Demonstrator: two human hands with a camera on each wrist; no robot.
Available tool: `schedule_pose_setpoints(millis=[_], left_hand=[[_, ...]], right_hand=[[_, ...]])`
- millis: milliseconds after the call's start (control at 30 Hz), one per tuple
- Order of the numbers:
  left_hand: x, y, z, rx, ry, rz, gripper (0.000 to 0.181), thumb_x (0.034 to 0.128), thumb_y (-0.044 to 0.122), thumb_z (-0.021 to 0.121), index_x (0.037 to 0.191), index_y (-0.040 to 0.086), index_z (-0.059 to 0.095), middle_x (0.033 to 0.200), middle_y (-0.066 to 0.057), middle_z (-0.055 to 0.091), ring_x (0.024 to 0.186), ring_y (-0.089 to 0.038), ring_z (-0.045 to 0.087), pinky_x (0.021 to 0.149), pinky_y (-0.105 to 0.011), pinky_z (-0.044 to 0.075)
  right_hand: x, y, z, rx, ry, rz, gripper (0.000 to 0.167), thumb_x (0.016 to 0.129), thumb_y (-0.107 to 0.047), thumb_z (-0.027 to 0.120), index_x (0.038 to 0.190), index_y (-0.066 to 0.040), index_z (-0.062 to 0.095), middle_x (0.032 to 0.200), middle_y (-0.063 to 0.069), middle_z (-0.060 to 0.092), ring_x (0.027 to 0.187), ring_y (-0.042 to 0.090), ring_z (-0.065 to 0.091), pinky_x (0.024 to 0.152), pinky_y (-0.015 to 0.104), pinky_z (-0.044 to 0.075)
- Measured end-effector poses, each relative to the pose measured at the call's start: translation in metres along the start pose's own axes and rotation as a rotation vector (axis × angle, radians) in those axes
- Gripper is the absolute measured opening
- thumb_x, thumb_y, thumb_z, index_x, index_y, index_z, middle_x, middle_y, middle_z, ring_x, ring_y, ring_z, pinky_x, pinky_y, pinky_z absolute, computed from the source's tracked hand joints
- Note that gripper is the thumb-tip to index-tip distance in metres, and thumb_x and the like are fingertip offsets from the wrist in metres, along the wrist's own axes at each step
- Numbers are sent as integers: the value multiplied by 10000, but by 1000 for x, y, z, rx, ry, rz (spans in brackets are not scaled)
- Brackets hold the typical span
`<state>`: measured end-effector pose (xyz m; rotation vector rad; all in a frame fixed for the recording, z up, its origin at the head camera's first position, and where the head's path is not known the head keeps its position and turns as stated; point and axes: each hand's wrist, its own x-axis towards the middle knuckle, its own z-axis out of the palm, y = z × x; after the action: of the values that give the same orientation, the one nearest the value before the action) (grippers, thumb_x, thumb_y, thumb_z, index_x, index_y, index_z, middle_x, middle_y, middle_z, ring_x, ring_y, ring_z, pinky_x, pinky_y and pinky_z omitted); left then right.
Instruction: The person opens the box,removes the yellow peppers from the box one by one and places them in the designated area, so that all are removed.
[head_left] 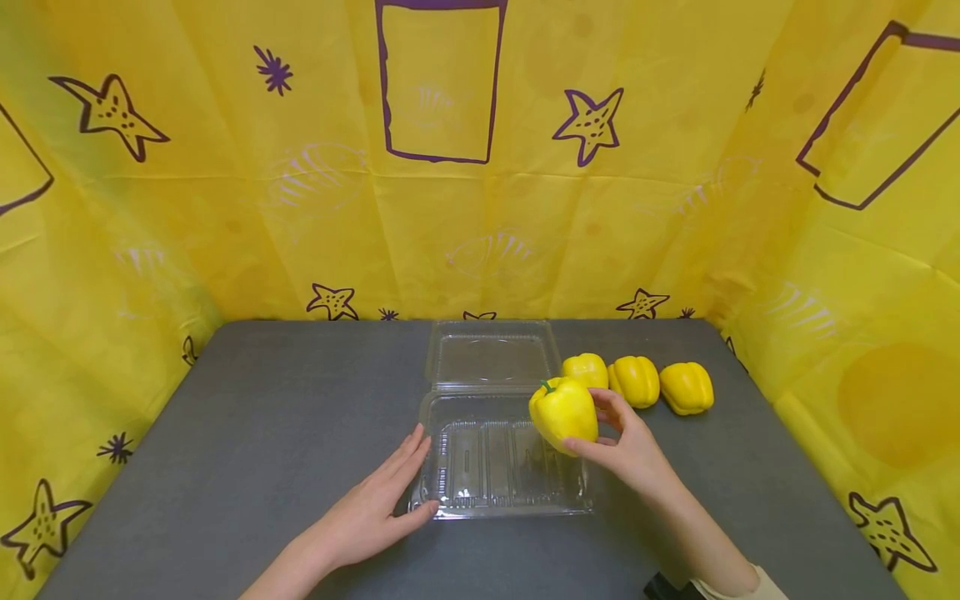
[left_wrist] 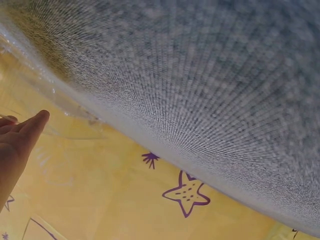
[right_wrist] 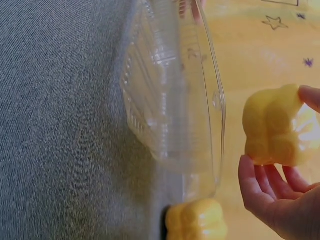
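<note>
My right hand (head_left: 630,442) grips a yellow bell pepper (head_left: 564,413) with a green stem, held over the right part of a clear plastic clamshell container (head_left: 498,508). In the right wrist view the same pepper (right_wrist: 277,125) sits between thumb and fingers, apart from the container wall (right_wrist: 175,100). My left hand (head_left: 375,504) has its fingers straight and lies along the container's left edge. The container's lid (head_left: 491,358) is folded back, away from me. In the left wrist view only part of the left hand (left_wrist: 17,145) shows.
Beyond the right hand, three more yellow bell peppers stand in a row: one near the lid (head_left: 585,370), a middle pepper (head_left: 634,382) and a right pepper (head_left: 687,388). A grey table (head_left: 300,400) carries everything, with a patterned yellow cloth (head_left: 525,208) behind and at both sides.
</note>
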<state>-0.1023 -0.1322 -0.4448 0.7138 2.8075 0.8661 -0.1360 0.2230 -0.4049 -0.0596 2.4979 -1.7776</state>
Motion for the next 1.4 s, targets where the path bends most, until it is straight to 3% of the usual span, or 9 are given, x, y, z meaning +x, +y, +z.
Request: schedule_pose_setpoints(millis=[167, 333, 1033, 1300, 1400], left_hand=[[0, 0, 0, -2, 2, -2, 813, 938, 526, 570, 1552, 101, 250, 1624, -35, 124, 1457, -249, 200, 1083, -527, 319], [0, 0, 1, 0, 7, -1, 810, 936, 518, 577, 1551, 100, 254, 1622, -38, 131, 1455, -250, 206, 1082, -525, 320], [0, -1, 0, 2, 5, 6, 813, 936, 519, 578, 1551, 97, 253, 1623, -42, 128, 1457, -250, 197, 1086, -521, 316], [0, -1, 0, 4, 0, 3, 814, 939, 530, 567, 1554, 108, 244, 1624, -35, 120, 1459, -245, 195, 1083, -523, 321], [0, -1, 1, 4, 0, 2, 814, 939, 530, 565, 1555, 109, 241, 1625, -37, 119, 1459, -245, 192, 1082, -524, 321]], right_hand=[[-3, 0, -7, 3, 24, -2, 731, 795, -168, 816, 1388, -38, 409, 1299, 176, 519, 1165, 315, 518, 838, 249, 517], [-5, 2, -14, -18, 65, -13, 718, 807, -153, 802, 1389, -15, 405, 1309, 162, 502, 1161, 281, 487, 841, 219, 504], [-11, 12, -37, -57, 128, 64, 721, 868, -219, 747, 1430, -23, 340, 1386, 161, 457, 1216, 273, 435, 883, 299, 435], [-12, 20, -40, -55, 129, 104, 767, 870, -246, 744, 1454, -14, 304, 1411, 185, 430, 1255, 301, 422, 964, 428, 385], [-12, 22, -41, -64, 130, 118, 772, 872, -254, 742, 1459, -18, 301, 1409, 184, 434, 1247, 296, 430, 940, 370, 412]])
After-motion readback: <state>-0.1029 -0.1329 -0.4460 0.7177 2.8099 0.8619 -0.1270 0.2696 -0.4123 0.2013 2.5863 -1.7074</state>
